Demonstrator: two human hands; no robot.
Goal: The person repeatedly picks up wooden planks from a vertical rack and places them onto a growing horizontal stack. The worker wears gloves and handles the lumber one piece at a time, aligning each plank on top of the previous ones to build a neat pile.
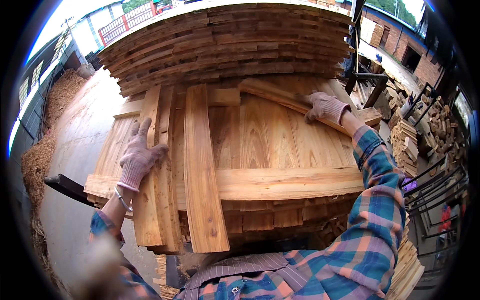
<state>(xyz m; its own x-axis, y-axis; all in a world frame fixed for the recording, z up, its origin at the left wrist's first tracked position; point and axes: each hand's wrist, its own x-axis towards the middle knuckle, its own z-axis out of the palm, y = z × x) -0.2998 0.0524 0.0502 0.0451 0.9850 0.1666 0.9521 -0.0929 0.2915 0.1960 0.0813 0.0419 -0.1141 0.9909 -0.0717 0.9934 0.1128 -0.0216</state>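
Observation:
My left hand (140, 156), in a pale knit glove, lies with fingers spread and thumb out on a pair of long wooden boards (152, 210) stacked lengthwise at the left. My right hand (325, 107), gloved too, is closed round a narrow wooden strip (272, 95) that slants across the far right of the pile. Between the hands, a loose plank (204, 165) points toward me, its near end overhanging. It rests across a crosswise board (290, 183) along the near edge. Side-by-side planks (270, 135) form the layer beneath.
Behind the working layer rises a tall stack of boards (225, 47). A black metal bar (67, 187) sticks out at the left, near a heap of wood shavings (65, 95). Split wood offcuts (440, 130) and black metal racks (435, 195) fill the right side.

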